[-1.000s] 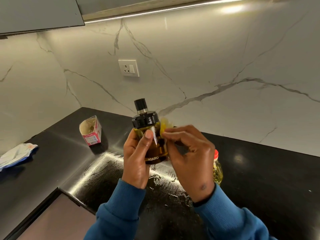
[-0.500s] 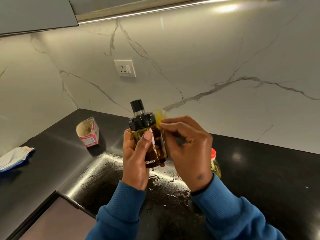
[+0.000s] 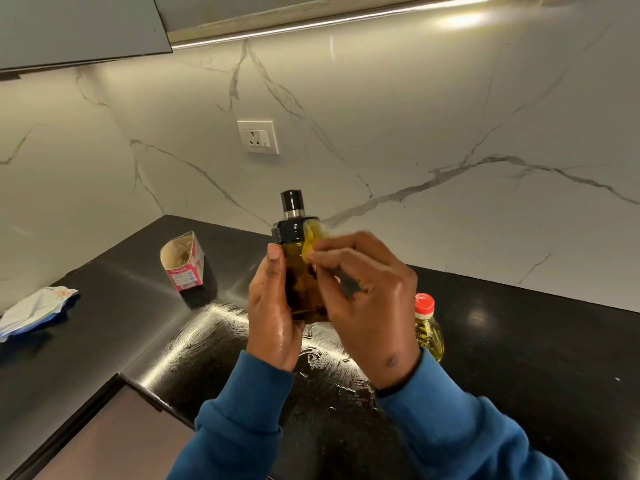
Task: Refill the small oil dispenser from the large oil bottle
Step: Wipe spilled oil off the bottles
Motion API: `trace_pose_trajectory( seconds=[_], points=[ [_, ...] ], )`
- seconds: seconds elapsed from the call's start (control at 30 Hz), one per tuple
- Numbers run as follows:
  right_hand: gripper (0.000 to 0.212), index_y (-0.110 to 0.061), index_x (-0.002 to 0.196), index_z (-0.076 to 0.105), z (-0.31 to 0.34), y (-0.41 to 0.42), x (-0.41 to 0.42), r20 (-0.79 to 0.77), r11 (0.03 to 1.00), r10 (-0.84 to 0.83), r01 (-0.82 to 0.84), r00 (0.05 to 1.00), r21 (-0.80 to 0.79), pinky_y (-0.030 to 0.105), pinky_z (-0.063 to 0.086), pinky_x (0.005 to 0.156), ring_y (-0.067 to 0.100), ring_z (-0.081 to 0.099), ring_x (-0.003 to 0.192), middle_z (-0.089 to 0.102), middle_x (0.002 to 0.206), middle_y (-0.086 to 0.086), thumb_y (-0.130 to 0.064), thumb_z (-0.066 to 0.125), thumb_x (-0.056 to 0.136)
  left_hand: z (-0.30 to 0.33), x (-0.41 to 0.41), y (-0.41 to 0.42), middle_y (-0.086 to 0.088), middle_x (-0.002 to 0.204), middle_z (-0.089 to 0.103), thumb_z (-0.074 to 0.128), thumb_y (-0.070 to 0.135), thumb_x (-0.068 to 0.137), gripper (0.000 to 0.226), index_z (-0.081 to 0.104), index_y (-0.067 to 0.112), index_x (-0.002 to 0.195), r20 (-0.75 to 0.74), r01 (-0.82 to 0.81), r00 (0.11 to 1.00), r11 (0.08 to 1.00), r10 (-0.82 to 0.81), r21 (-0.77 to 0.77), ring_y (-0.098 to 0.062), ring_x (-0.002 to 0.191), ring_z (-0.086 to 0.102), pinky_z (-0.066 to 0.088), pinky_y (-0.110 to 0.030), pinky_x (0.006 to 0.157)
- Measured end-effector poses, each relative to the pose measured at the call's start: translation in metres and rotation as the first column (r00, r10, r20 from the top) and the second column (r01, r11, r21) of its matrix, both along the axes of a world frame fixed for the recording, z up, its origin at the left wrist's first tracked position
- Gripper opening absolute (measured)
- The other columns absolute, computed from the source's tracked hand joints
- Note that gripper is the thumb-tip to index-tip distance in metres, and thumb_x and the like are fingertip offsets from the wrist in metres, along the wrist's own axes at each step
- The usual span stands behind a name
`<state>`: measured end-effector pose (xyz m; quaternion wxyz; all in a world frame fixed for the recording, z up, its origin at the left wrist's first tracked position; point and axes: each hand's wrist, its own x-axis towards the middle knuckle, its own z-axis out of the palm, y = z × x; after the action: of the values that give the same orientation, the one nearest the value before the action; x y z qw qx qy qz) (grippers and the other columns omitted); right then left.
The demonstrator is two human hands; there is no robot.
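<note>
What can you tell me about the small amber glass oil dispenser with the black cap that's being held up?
The small amber glass oil dispenser is a squat bottle with a wide black collar and a narrower black top on a silver neck. It looks filled with dark golden oil. It is held upright above the glossy black countertop. The left hand grips its side, thumb on the glass. The right hand presses a yellow cloth against its shoulder.

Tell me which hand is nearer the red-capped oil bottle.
Right. The right hand is just left of the red-capped oil bottle; the left hand lies farther left, holding the dispenser.
</note>
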<state>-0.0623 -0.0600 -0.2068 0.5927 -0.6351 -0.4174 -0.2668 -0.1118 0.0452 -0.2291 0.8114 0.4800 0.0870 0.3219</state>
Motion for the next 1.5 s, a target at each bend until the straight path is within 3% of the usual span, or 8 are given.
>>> trace_pose_trajectory(
  seconds=[0.27,0.43,0.77,1.07,1.2,1.33,1.43,1.5],
  points=[
    [0.010,-0.008,0.086,0.073,-0.004,-0.012,0.008,-0.131,0.987,-0.018,-0.003,0.991,-0.163,0.032,0.060,0.068,0.013,0.067,0.080,0.066,0.091,0.002,0.001,0.074,0.082,0.003,-0.005,0.006,-0.013,0.109,0.073,0.095,0.056,0.055,0.096,0.056,0.006,0.127,-0.040,0.004,0.999,0.997,-0.001,0.071,-0.027,0.091,0.074,0.063,-0.042,0.065],
    [0.012,-0.009,0.079,0.072,-0.002,-0.017,-0.006,-0.039,0.969,0.046,-0.054,0.998,-0.240,0.023,0.056,0.066,0.009,0.063,0.075,0.063,0.088,0.000,0.002,0.077,0.078,0.003,-0.007,0.008,-0.010,0.096,0.074,0.067,0.035,0.088,0.033,0.070,0.011,0.110,-0.044,0.000,0.999,0.996,0.004,0.089,-0.021,0.083,0.072,0.061,-0.034,0.068],
    [0.011,-0.009,0.092,0.077,0.015,-0.006,0.018,0.005,0.995,-0.061,0.061,0.998,-0.083,0.028,0.059,0.073,0.011,0.068,0.083,0.072,0.092,0.003,-0.003,0.075,0.084,0.002,-0.014,-0.005,-0.016,0.096,0.072,0.053,0.053,0.090,0.043,0.074,0.019,0.106,-0.076,0.085,0.994,0.995,-0.081,0.047,-0.027,0.070,0.072,0.056,-0.034,0.043],
    [0.010,-0.011,0.089,0.077,-0.010,-0.016,-0.012,-0.032,0.989,0.082,-0.085,0.996,-0.123,0.032,0.057,0.073,0.014,0.066,0.087,0.071,0.090,-0.001,-0.006,0.077,0.081,0.002,-0.017,0.011,-0.012,0.100,0.072,0.037,0.066,0.097,0.067,0.067,0.012,0.124,-0.036,0.152,0.987,0.987,-0.154,-0.058,-0.026,0.086,0.070,0.058,-0.040,0.074],
    [0.009,-0.008,0.093,0.076,0.003,-0.005,-0.001,-0.110,0.996,0.086,-0.085,0.990,0.014,0.035,0.059,0.076,0.014,0.068,0.090,0.071,0.092,0.002,-0.008,0.075,0.084,-0.004,-0.017,0.003,-0.012,0.100,0.070,0.064,0.076,0.077,0.064,0.073,0.023,0.112,-0.111,0.203,0.973,0.979,-0.205,-0.029,-0.026,0.080,0.067,0.048,-0.036,0.070],
    [0.010,-0.007,0.093,0.076,-0.001,-0.006,0.011,-0.242,0.994,0.098,-0.081,0.965,0.077,0.039,0.060,0.076,0.016,0.070,0.090,0.071,0.092,0.002,-0.003,0.075,0.084,-0.004,-0.016,0.000,-0.012,0.094,0.070,0.095,0.059,0.049,0.078,0.072,0.018,0.111,-0.113,0.200,0.975,0.978,-0.192,0.061,-0.025,0.076,0.071,0.056,-0.034,0.054],
    [0.009,-0.006,0.089,0.077,-0.011,-0.011,0.005,-0.295,0.994,0.109,-0.108,0.949,0.020,0.036,0.060,0.068,0.016,0.068,0.080,0.067,0.086,0.001,-0.001,0.077,0.082,0.002,-0.013,0.004,-0.017,0.104,0.065,0.096,0.048,0.054,0.098,0.053,0.003,0.130,-0.076,0.102,0.993,0.990,-0.095,0.095,-0.029,0.087,0.068,0.061,-0.039,0.061],
    [0.008,-0.006,0.088,0.077,-0.015,-0.012,-0.002,-0.298,0.993,0.113,-0.116,0.948,0.007,0.036,0.060,0.067,0.017,0.066,0.079,0.064,0.086,0.001,-0.002,0.078,0.081,0.003,-0.011,0.008,-0.010,0.103,0.066,0.089,0.037,0.061,0.080,0.052,0.008,0.126,-0.033,0.029,0.999,0.993,-0.026,0.115,-0.026,0.090,0.067,0.062,-0.040,0.072]
  ],
)
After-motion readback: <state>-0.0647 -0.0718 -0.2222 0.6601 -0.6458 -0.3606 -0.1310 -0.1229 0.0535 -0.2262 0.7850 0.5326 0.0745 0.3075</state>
